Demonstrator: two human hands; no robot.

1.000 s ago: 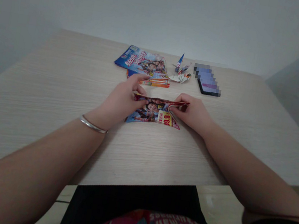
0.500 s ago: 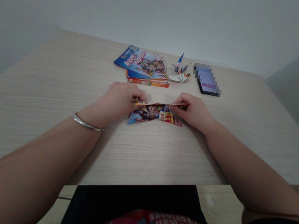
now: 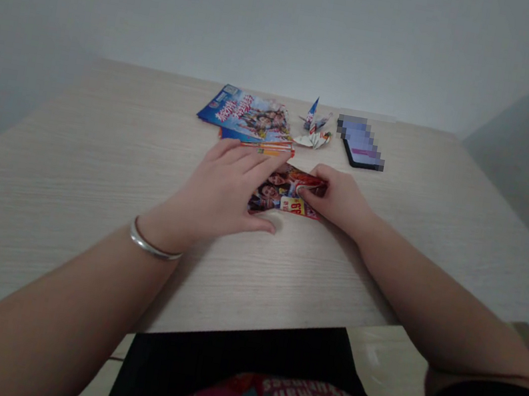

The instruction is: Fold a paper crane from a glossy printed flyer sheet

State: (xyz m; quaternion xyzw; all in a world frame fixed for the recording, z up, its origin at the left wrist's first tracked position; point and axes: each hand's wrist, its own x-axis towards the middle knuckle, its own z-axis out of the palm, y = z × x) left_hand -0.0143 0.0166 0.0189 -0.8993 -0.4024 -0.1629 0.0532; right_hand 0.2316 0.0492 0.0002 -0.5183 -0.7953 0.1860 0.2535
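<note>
A folded, brightly printed paper flyer lies on the pale wood-grain table between my hands. My left hand, with a silver bangle at its wrist, is spread over the flyer's left part, fingers stretched out and thumb apart; it hides that side of the paper. My right hand pinches the flyer's right end between thumb and fingers, the thumb on top. A red and yellow patch with large digits shows near the flyer's front edge.
Behind my left hand lies a stack of printed flyers, blue on top with orange edges below. To its right stand folded paper cranes, then a dark phone. A pale wall rises behind the table.
My left hand has let go of the paper's left edge and opened out flat over it. The raised upper flap now lies down. My right hand keeps its pinch.
</note>
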